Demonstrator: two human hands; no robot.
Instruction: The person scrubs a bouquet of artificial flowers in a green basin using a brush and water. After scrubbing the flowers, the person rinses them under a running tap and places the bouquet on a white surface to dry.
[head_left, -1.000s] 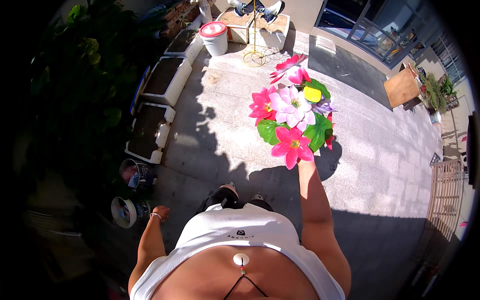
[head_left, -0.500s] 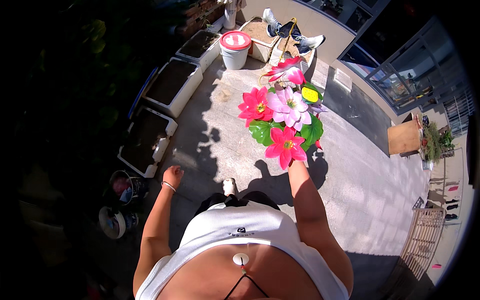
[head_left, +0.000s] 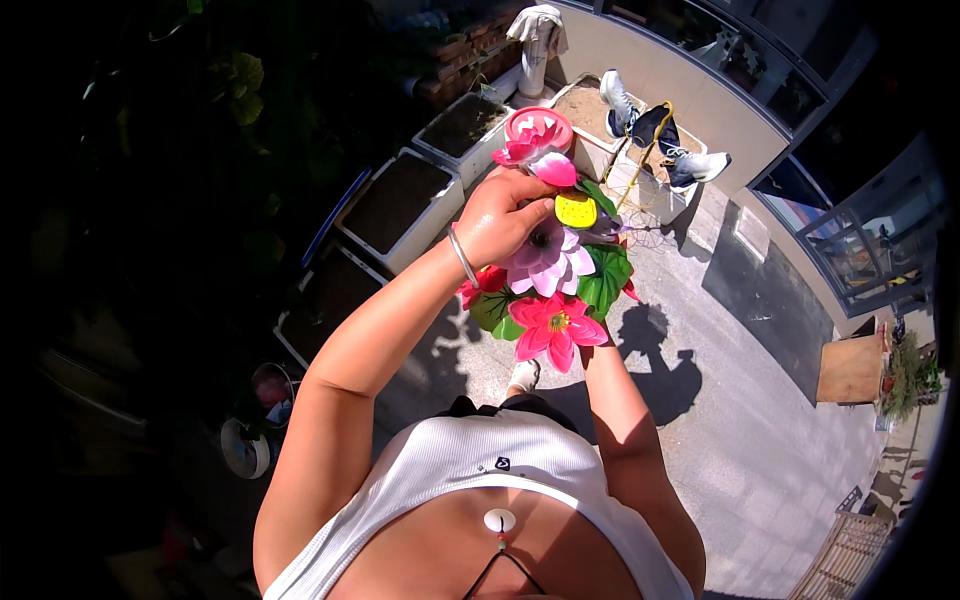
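A bunch of artificial lotus flowers [head_left: 556,325] with glossy green leaves [head_left: 603,282] is up in front of me. My left hand [head_left: 497,218], a bangle on its wrist, has its fingers curled at the top of the bunch, closed at the base of a pink-and-white lotus flower [head_left: 553,168]; the exact grip is partly hidden. Beside its thumb is a yellow seed pod [head_left: 575,210], with a pale purple lotus flower [head_left: 550,262] below. My right forearm [head_left: 615,395] rises to the bunch from beneath; its hand holds the bunch up, fingers hidden behind the petals.
White planter boxes of soil [head_left: 395,210] line the left side. A bucket with a red lid [head_left: 540,125] stands behind the flowers. Sneakers [head_left: 698,167] rest on a planter farther back. A wooden board [head_left: 850,370] and potted plants [head_left: 908,375] are at right.
My left hand has come up from low on the left to the top of the bunch and closed at the upper flower. The view has shifted, moving the surroundings rightward.
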